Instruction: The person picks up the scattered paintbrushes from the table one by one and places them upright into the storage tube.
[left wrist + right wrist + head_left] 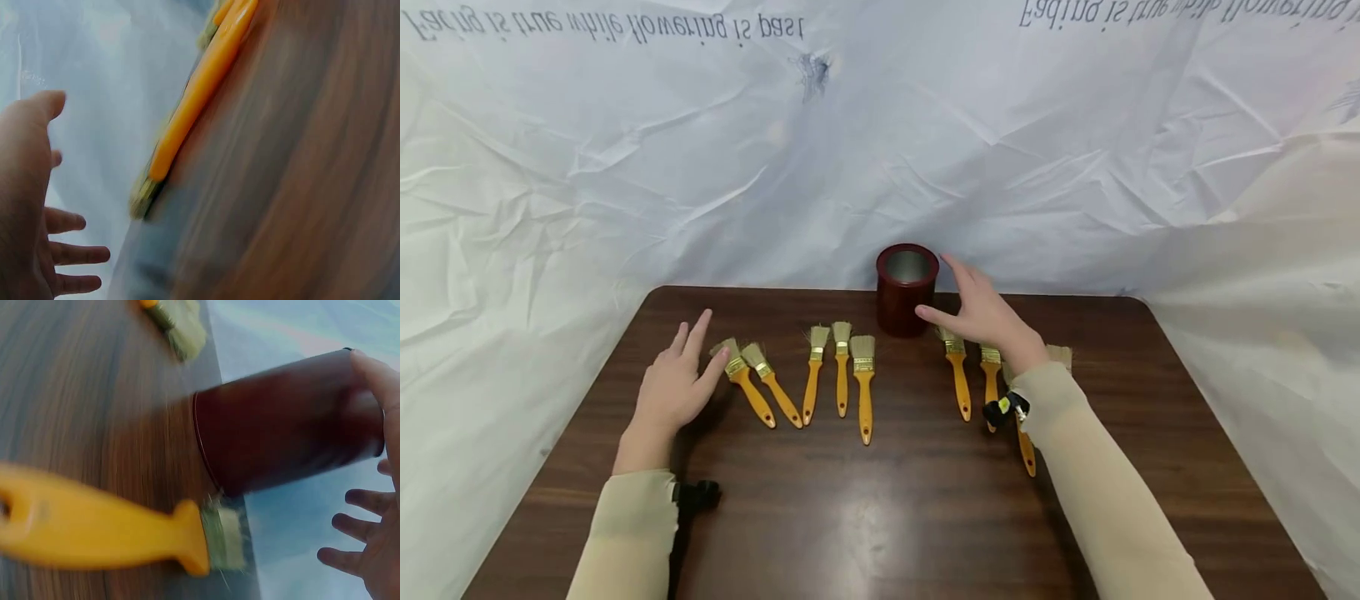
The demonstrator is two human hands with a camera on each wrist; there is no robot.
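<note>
A dark red cylindrical pot (904, 304) with a pale metallic inside stands upright at the back of the table. My right hand (981, 312) is beside it with thumb and fingers spread; in the right wrist view the thumb is close to the pot's rim, and I cannot tell whether it touches. My left hand (673, 379) hovers at the left with fingers extended, holding nothing. Nearest to it lie two paintbrushes, the outer paintbrush (748, 392) and its neighbour paintbrush (775, 390), both with yellow handles and pale bristles.
Three more brushes, including a wide paintbrush (865, 392), lie left of the pot. Several others, one paintbrush (959, 379) among them, lie under and beside my right forearm. A wrinkled white sheet (775, 183) hangs behind the brown wooden table (820, 517).
</note>
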